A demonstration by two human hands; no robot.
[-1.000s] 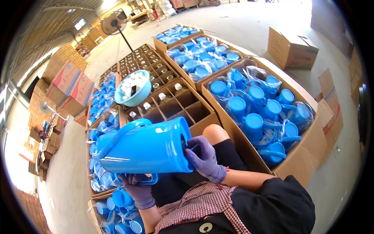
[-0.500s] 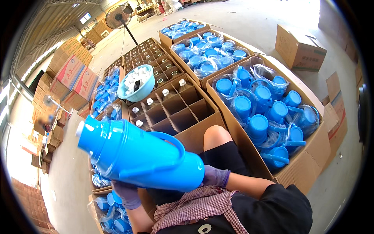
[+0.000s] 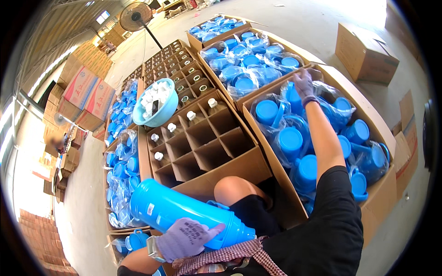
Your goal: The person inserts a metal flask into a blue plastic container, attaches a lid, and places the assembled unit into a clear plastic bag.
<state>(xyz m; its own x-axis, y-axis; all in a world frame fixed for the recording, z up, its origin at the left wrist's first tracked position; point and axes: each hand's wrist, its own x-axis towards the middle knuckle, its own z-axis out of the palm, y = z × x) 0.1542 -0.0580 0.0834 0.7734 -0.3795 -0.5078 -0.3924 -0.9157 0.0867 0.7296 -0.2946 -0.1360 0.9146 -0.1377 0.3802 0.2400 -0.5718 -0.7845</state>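
A blue thermos flask (image 3: 179, 211) lies slantwise over my lap, its broad base up to the left and its narrow neck at the lower right. My left hand (image 3: 186, 237), in a pale purple glove, is wrapped round its side near the handle. Stretched out to the right, my right hand (image 3: 304, 85) is closed at the far edge of an open carton (image 3: 347, 78), where a clear plastic bag (image 3: 315, 73) bunches at its fingers. Blue handled flasks (image 3: 291, 140) in clear bags stand in that carton; my forearm hides some of them.
Before my knees stands a divided carton (image 3: 221, 170) with several white-stoppered bottles (image 3: 191, 116) along its edges. A light-blue basin (image 3: 168, 110) of white stoppers rests at its far left. More cartons of bagged blue flasks flank it; a fan (image 3: 136, 16) stands behind.
The flask has been turned round and lowered, its neck now pointing lower right. My right hand has left it and reached out to the right-hand carton; my left hand now holds the flask alone.
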